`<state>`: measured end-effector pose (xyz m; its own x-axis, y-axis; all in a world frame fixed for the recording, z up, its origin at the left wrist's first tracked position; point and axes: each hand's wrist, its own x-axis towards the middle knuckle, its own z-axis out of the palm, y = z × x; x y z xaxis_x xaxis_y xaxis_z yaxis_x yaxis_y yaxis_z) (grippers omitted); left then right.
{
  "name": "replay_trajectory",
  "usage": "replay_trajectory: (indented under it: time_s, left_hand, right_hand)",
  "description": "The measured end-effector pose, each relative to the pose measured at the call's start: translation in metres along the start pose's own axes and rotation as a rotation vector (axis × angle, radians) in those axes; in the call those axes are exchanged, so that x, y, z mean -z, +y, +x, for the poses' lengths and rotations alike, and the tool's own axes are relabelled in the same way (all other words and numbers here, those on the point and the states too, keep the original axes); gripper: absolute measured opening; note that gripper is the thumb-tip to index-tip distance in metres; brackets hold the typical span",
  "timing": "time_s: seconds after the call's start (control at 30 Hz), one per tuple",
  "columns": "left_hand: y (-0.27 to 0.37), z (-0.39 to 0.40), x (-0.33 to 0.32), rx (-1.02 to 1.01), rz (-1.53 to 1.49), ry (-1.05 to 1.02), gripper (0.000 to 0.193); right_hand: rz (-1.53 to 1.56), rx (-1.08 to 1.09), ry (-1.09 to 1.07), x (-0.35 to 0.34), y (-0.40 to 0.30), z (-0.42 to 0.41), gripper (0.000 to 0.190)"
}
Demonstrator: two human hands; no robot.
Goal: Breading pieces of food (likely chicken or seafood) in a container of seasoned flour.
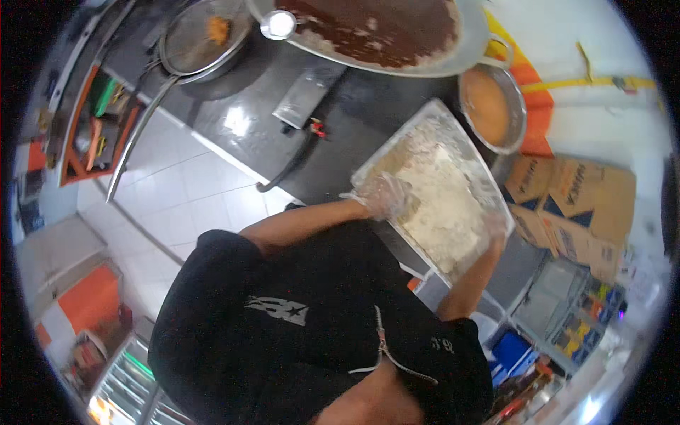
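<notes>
A rectangular tub (439, 162) of pale flour-like powder (443, 191) sits before me at the counter's edge. My left hand (385, 196), in a clear plastic glove, is over the tub's left side. Its fingers reach down to the powder by a lumpy, powder-coated patch, and whether they hold anything is unclear. My right hand (494, 228) is at the tub's right rim, blurred; its grip cannot be made out.
A wide pan of dark oil (372, 32) stands at the back, with a pot of orange liquid (486, 106) to its right. A strainer (204, 45) holding a fried piece rests at upper left. A metal gas burner part (303, 98) and cardboard (579, 196) are nearby.
</notes>
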<state>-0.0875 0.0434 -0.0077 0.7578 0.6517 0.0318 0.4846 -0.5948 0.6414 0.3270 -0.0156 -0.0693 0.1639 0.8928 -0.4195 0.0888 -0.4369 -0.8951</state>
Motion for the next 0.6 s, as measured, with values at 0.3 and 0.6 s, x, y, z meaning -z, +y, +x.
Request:
replay_trajectory:
  time_s: [0.3, 0.6]
  left_hand:
    - [0.004, -0.009, -0.012, -0.024, 0.2, 0.107, 0.031]
    - [0.003, -0.011, -0.008, 0.095, 0.41, 0.01, 0.029]
  right_hand:
    - [-1.187, -0.138, 0.126, -0.087, -0.059, -0.003, 0.079]
    - [-1.24, -0.455, 0.264, -0.14, -0.029, -0.085, 0.094]
